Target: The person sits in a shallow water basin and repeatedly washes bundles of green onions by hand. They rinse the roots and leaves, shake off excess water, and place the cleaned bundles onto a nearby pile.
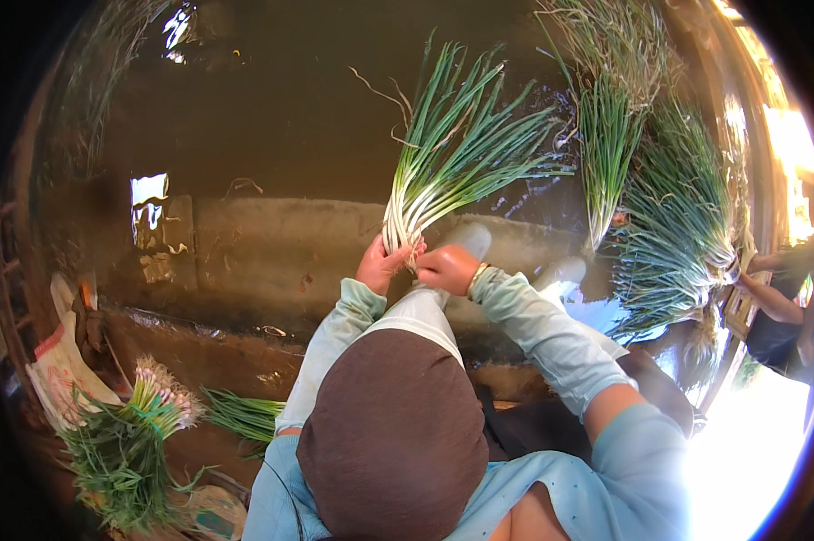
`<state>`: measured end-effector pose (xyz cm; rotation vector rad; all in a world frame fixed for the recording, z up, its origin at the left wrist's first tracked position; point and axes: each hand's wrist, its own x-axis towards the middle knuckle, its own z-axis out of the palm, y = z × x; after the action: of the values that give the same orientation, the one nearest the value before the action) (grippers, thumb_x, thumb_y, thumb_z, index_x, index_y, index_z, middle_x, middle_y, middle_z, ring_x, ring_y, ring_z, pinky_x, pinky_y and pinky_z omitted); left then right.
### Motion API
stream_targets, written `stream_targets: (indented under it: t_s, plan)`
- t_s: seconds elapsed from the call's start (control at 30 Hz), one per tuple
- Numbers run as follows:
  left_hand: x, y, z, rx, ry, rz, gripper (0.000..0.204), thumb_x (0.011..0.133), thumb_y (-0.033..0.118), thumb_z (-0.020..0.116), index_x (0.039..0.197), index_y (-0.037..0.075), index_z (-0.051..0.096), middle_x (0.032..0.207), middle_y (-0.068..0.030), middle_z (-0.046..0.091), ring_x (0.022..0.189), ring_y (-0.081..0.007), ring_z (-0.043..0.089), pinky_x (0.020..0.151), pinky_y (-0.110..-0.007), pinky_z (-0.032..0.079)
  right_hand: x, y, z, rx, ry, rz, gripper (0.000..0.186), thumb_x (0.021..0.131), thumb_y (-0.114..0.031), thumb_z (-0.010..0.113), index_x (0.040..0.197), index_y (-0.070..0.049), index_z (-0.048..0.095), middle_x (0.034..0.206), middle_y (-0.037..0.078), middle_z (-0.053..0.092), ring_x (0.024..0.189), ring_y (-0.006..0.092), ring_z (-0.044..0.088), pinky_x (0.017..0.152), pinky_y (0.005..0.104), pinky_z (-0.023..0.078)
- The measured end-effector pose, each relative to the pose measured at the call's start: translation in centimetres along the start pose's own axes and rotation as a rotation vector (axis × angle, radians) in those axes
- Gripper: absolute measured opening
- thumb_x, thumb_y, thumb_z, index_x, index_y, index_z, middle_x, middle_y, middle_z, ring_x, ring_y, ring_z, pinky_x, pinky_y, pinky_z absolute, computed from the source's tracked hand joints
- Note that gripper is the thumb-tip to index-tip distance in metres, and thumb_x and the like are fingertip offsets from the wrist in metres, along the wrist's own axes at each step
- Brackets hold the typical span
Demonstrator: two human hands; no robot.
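Note:
A bunch of green onions [434, 171] fans out over muddy water, its long green leaves pointing up and away, its white stalks toward me. Around the lower stalks my left hand [384, 264] is closed, thumb across the front. My right hand [449, 269] presses against the root end with fingers curled together. Whatever is between those fingers is hidden, though they touch the bunch's roots.
Muddy water [271, 117] spreads ahead, with a submerged ledge [280, 248] nearer me. More green onions [673, 207] lie at the right, by another person's arm [772, 298]. At lower left are a tied onion bundle [150, 410] and a white sack [68, 370].

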<state>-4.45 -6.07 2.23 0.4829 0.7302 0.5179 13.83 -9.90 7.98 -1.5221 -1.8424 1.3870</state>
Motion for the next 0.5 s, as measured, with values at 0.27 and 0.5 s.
stream_targets:
  t_s: [0.27, 0.5]
  plan:
    - [0.8, -0.5, 0.7, 0.183, 0.016, 0.015, 0.045, 0.086, 0.013, 0.066, 0.125, 0.003, 0.045, 0.114, -0.0040, 0.055, 0.100, -0.0118, 0.054, 0.087, -0.028, 0.045, 3.6, -1.1, -2.6, -0.209, 0.355, -0.119, 0.023, 0.078, -0.009, 0.061, 0.101, -0.005, 0.063, 0.086, 0.009, 0.058, 0.080, 0.0264, 0.059, 0.069, 0.0350, 0.049]
    - [0.8, -2.4, -0.2, 0.345, -0.033, -0.096, 0.041, 0.087, 0.013, 0.063, 0.124, 0.005, 0.048, 0.106, 0.0009, 0.057, 0.089, -0.0086, 0.052, 0.074, -0.026, 0.043, 6.5, -1.5, 0.3, -0.550, 0.082, 0.028, 0.017, 0.069, -0.015, 0.066, 0.083, -0.006, 0.063, 0.086, 0.009, 0.057, 0.086, 0.0286, 0.058, 0.074, 0.0400, 0.048]
